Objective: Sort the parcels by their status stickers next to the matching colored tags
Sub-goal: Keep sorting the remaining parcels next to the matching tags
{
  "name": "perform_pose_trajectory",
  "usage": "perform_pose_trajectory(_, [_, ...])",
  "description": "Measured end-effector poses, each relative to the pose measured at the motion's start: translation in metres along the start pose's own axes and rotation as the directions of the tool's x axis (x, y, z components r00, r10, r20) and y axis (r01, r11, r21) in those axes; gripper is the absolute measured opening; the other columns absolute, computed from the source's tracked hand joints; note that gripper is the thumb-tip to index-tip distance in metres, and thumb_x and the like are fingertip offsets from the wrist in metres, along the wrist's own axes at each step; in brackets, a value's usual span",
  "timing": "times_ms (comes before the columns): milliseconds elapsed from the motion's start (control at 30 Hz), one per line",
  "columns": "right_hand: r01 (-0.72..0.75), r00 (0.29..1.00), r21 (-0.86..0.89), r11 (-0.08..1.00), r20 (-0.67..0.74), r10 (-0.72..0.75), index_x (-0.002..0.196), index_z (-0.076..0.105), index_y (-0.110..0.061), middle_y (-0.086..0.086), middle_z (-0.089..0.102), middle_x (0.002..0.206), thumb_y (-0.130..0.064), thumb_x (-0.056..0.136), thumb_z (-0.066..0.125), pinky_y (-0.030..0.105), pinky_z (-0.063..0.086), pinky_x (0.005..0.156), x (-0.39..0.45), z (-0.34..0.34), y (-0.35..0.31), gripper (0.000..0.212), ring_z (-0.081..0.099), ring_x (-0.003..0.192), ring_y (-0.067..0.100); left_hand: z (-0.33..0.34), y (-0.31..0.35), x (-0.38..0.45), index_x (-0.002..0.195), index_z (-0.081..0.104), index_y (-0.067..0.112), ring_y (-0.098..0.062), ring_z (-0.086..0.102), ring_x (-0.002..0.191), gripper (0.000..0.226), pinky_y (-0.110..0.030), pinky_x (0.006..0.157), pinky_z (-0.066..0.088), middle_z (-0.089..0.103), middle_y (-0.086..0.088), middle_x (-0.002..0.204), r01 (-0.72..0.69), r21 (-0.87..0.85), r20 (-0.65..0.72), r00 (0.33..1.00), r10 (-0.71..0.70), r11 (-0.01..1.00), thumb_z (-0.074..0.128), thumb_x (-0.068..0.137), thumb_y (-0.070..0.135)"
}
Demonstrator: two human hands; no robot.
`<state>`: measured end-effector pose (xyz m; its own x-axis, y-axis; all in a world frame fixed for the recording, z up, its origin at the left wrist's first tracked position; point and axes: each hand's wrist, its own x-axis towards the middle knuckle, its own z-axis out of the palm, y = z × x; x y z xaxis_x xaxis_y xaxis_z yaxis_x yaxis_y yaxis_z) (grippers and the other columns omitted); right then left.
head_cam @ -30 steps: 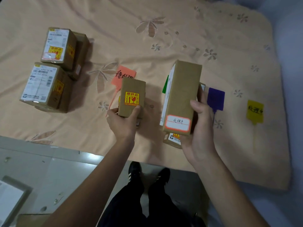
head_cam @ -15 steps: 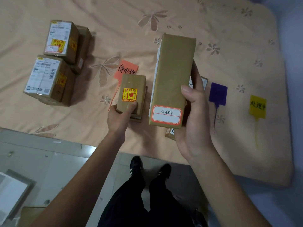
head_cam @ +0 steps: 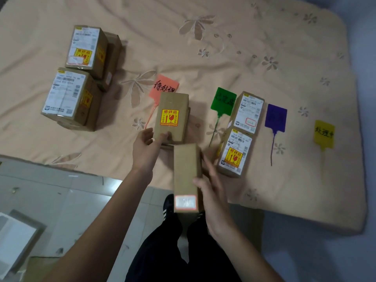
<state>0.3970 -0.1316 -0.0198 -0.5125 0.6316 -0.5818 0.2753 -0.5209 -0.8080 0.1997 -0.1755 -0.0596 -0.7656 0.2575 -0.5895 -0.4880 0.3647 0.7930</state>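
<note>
The right hand point(head_cam: 211, 192) has its grip clamped on a long parcel point(head_cam: 186, 176), thumb on the upper face and fingers along the right side; the left hand point(head_cam: 145, 148) holds the near end of a shorter parcel point(head_cam: 172, 117) that stands on the bed point(head_cam: 223, 47) just beside the orange tag point(head_cam: 163, 87). The long parcel hangs over the bed's near edge, its long axis running away from the person, and its red-bordered status sticker point(head_cam: 185, 202) is at the near end, too blurred to read. The yellow tag point(head_cam: 324, 134) lies well to the right, beyond two sorted parcels point(head_cam: 241, 131), the green tag point(head_cam: 223, 101) and the purple tag point(head_cam: 276, 118); if that is its match, the right hand is nearer.
</note>
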Motion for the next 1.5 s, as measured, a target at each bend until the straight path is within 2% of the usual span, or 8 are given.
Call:
perform_pose_trajectory(100, [-0.008, 0.999, -0.020, 1.000, -0.049, 0.007, 0.129, 0.063, -0.074, -0.036, 0.076, 0.123, -0.042, 0.071, 0.071, 0.020, 0.062, 0.080, -0.006, -0.024, 0.011, 0.067, 0.077, 0.108, -0.006, -0.007, 0.002, -0.023, 0.133, 0.062, 0.018, -0.024, 0.060, 0.127, 0.047, -0.045, 0.110, 0.050, 0.064, 0.002, 0.129, -0.274, 0.227, -0.101, 0.948, 0.302, 0.935, 0.077, 0.091, 0.032])
perform_pose_trajectory(200, [0.028, 0.984, 0.023, 0.999, -0.177, -0.024, 0.136, 0.069, -0.058, -0.026, 0.077, 0.134, -0.036, 0.068, 0.070, 0.018, 0.061, 0.079, -0.010, -0.058, 0.002, 0.071, 0.076, 0.112, -0.005, 0.000, 0.013, -0.051, 0.114, 0.065, 0.027, -0.017, 0.065, 0.108, 0.021, -0.032, 0.092, 0.054, 0.067, 0.013, 0.108, -0.564, 0.282, 0.064, 0.819, 0.571, 0.777, 0.071, 0.094, 0.031])
perform_pose_trajectory(433, [0.127, 0.895, 0.150, 0.981, -0.444, -0.047, 0.127, 0.075, -0.055, -0.013, 0.083, 0.125, -0.025, 0.072, 0.069, 0.022, 0.064, 0.073, -0.019, -0.155, -0.031, 0.062, 0.081, 0.104, 0.008, 0.099, 0.013, -0.113, 0.097, 0.073, 0.029, -0.014, 0.076, 0.089, 0.007, -0.036, 0.086, 0.058, 0.079, 0.009, 0.099, -0.383, 0.135, 0.599, 0.766, 0.232, 0.914, 0.070, 0.092, 0.026])
perform_pose_trajectory(733, [0.113, 0.843, 0.166, 0.980, -0.537, -0.007, 0.142, 0.067, -0.051, -0.003, 0.079, 0.134, -0.018, 0.086, 0.061, 0.052, 0.065, 0.096, -0.018, -0.256, -0.043, 0.066, 0.078, 0.119, 0.027, 0.227, -0.020, -0.178, 0.120, 0.070, 0.028, -0.014, 0.077, 0.101, 0.024, -0.033, 0.089, 0.063, 0.079, 0.009, 0.111, -0.343, 0.256, 0.779, 0.627, 0.017, 0.904, 0.074, 0.098, 0.019])
perform_pose_trajectory(867, [0.065, 0.818, -0.051, 0.997, -0.569, -0.083, 0.147, 0.059, -0.058, -0.017, 0.075, 0.136, -0.034, 0.079, 0.066, 0.035, 0.065, 0.094, -0.004, -0.310, -0.058, 0.073, 0.075, 0.122, 0.015, 0.273, -0.030, -0.195, 0.117, 0.071, 0.028, -0.015, 0.078, 0.097, 0.027, -0.026, 0.086, 0.061, 0.080, 0.006, 0.111, -0.380, 0.292, 0.776, 0.630, 0.014, 0.878, 0.075, 0.096, 0.012])
perform_pose_trajectory(1033, [-0.147, 0.721, -0.495, 0.856, -0.646, -0.250, 0.168, 0.039, -0.029, 0.009, 0.054, 0.160, -0.031, 0.093, 0.075, 0.039, 0.045, 0.114, 0.059, -0.408, -0.067, 0.083, 0.054, 0.144, 0.031, 0.300, -0.038, -0.196, 0.118, 0.072, 0.023, -0.016, 0.076, 0.095, 0.022, -0.026, 0.084, 0.059, 0.079, 0.005, 0.111, -0.459, 0.394, 0.709, 0.703, 0.055, 0.796, 0.072, 0.098, 0.014])
perform_pose_trajectory(1267, [-0.382, 0.738, -0.696, 0.608, -0.626, -0.252, 0.172, 0.025, -0.015, 0.022, 0.032, 0.175, -0.040, 0.094, 0.078, 0.059, 0.043, 0.119, 0.096, -0.431, -0.073, 0.098, 0.038, 0.156, 0.045, 0.269, -0.031, -0.187, 0.109, 0.075, 0.027, -0.015, 0.078, 0.093, 0.016, -0.027, 0.080, 0.060, 0.082, 0.007, 0.104, -0.405, 0.404, 0.676, 0.737, 0.031, 0.820, 0.069, 0.100, 0.016])
perform_pose_trajectory(1500, [0.028, 0.748, -0.760, 0.649, -0.415, -0.518, 0.146, 0.061, -0.002, 0.028, 0.059, 0.154, -0.027, 0.089, 0.067, 0.050, 0.038, 0.121, 0.096, -0.302, -0.134, 0.063, 0.052, 0.144, 0.046, 0.175, 0.023, -0.166, 0.109, 0.075, 0.007, -0.022, 0.074, 0.086, 0.013, -0.030, 0.076, 0.059, 0.079, -0.004, 0.097, -0.141, 0.125, 0.497, 0.866, 0.061, 0.982, 0.064, 0.102, 0.005])
